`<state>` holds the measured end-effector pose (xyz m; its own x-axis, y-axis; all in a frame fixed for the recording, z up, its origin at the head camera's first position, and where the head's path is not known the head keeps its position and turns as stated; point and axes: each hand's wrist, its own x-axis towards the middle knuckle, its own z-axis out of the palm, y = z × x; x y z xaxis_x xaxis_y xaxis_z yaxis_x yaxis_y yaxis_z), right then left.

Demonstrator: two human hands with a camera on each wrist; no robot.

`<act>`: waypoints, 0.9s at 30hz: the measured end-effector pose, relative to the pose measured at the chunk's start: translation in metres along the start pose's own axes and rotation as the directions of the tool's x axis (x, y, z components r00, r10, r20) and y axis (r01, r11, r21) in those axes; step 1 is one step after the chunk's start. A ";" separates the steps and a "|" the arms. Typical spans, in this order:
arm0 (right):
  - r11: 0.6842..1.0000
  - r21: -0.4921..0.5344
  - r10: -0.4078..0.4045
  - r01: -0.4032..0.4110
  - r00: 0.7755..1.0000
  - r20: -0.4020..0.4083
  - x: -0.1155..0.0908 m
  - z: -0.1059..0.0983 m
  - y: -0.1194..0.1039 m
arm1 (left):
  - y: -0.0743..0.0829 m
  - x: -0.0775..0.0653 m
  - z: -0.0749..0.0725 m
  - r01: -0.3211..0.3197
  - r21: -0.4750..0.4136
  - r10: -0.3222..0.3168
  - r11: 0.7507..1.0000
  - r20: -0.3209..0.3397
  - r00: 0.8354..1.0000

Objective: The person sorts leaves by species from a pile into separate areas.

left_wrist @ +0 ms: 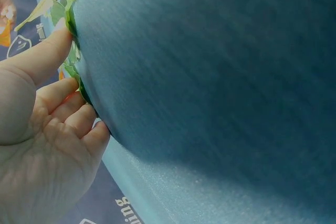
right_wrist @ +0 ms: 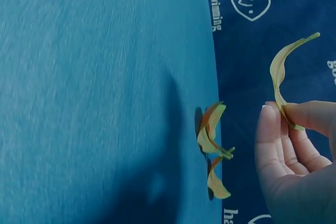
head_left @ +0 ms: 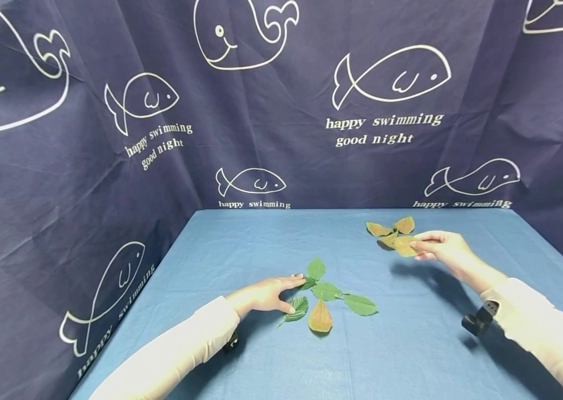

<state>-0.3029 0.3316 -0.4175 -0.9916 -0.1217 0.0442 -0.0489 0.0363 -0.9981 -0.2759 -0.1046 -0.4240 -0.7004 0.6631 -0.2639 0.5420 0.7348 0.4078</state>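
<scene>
Between thumb and fingers, my right hand (head_left: 445, 251) pinches a curled yellow-brown leaf (right_wrist: 279, 74) by one end, raised over the cloth. Just past it lie several more such leaves (head_left: 404, 224) in a small cluster. My left hand (head_left: 264, 293) rests low on the table's left part, fingers extended. Its thumb touches a ribbed green leaf (head_left: 298, 309), and its fingertips reach another green leaf (head_left: 308, 283). Beside them are a green leaf at the top (head_left: 316, 269), one in the middle (head_left: 327, 291) and one to the right (head_left: 360, 304).
One yellow-brown leaf (head_left: 320, 318) lies in front of the green ones, its stem end toward them. A blue cloth (head_left: 401, 355) covers the table. Dark blue curtains (head_left: 306, 111) with white fish and whale drawings stand behind and along the sides.
</scene>
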 end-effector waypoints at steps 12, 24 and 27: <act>0.996 -0.089 0.018 -0.028 0.993 -0.113 0.020 -0.025 0.024 | 0.000 -0.001 0.000 -0.003 -0.003 0.003 1.000 0.000 1.000; 0.998 -0.014 0.063 -0.066 0.982 -0.178 0.042 -0.052 0.045 | 0.002 0.000 0.000 -0.014 0.001 0.014 1.000 0.003 1.000; 0.996 -0.028 0.083 -0.090 0.977 -0.196 0.040 -0.049 0.036 | 0.002 -0.001 -0.001 -0.013 -0.002 0.013 1.000 0.001 1.000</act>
<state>-0.3504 0.3770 -0.4497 -0.9964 0.0789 -0.0310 0.0369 0.0746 -0.9965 -0.2746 -0.1034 -0.4222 -0.6929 0.6726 -0.2597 0.5498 0.7259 0.4132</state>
